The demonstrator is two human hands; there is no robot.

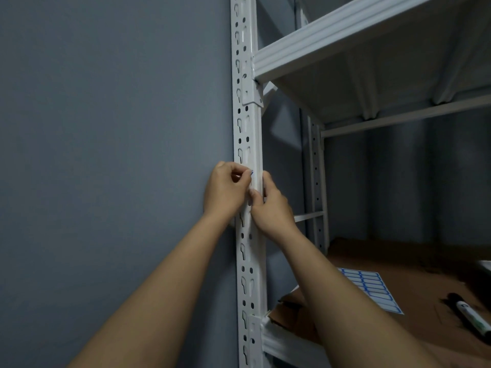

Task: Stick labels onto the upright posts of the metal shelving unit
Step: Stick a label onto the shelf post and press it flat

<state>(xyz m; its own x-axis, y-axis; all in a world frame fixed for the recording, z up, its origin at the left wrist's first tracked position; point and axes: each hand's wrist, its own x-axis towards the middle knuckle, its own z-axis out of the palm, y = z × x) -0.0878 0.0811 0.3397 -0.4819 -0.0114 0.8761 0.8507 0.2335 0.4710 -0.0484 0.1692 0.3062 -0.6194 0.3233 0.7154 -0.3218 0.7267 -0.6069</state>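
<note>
Hands are both up on the front post (248, 128) of a white metal shelving unit, which stands right against a plain grey-blue wall (114, 128). Left hand (225, 191) pinches a small blue-edged label (251, 173) with curled fingertips, holding it on the post's face. Right hand (271, 205) wraps the post's right edge just below, thumb pressed flat on the front. Post is full of keyhole slots and round holes. Lower shelf is lined with brown cardboard (398, 335), and a sheet of blue-bordered labels (372, 290) lies flat on it, with a marker (473, 318) off to the right. Upper shelf (372, 35) hangs overhead, lighting pretty dim.
</note>
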